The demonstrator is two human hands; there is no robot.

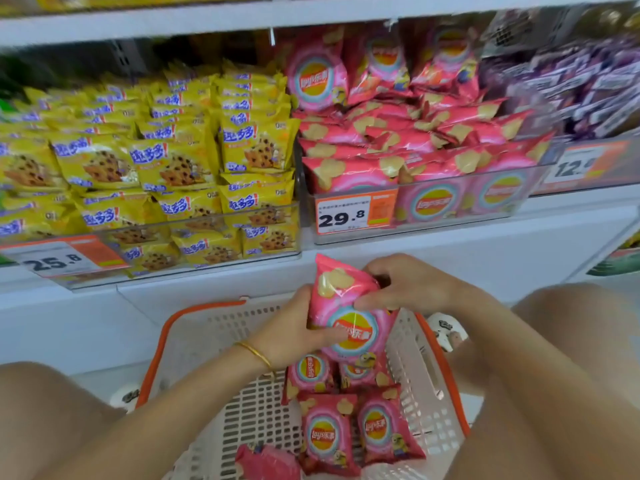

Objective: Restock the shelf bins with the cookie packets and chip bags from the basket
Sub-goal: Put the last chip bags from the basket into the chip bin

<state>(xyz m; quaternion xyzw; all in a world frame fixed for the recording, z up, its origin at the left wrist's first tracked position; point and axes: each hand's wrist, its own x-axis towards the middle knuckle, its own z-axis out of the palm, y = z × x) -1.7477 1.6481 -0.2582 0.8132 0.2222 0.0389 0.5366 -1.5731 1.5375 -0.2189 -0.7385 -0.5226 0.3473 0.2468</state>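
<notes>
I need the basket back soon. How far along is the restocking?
Cookies look done: the cookie bin is full and the basket shows only chip bags. The left hand and right hand hold one chip bag above it. The rest must go into the chip bin.

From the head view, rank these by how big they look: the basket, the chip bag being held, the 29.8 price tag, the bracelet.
1. basket
2. held chip bag
3. 29.8 price tag
4. bracelet
The tag sits farther from the camera than the bag, so how their true sizes compare is unsure.
</notes>
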